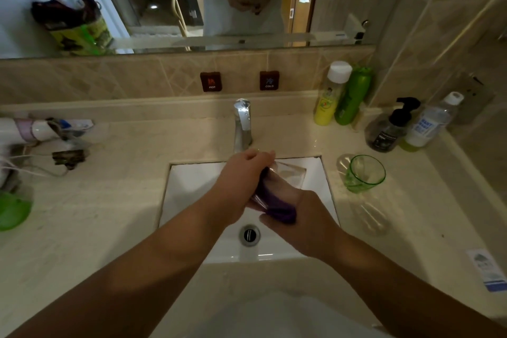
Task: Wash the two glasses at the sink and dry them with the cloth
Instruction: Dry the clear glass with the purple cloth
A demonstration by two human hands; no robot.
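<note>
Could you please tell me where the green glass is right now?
In the head view the green glass stands upright on the counter just right of the sink, in front of the dark pump bottle, with neither hand touching it.

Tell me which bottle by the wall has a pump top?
The dark bottle, with its black pump, between the green bottle and the clear white-capped bottle. The others have plain caps.

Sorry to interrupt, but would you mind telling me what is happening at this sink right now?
A person stands at the sink, working on a clear glass held over the basin. The right hand grips the glass from below while the left hand pushes a purple cloth against it. A green glass waits upright on the counter to the right. No water is visibly running from the tap.
</note>
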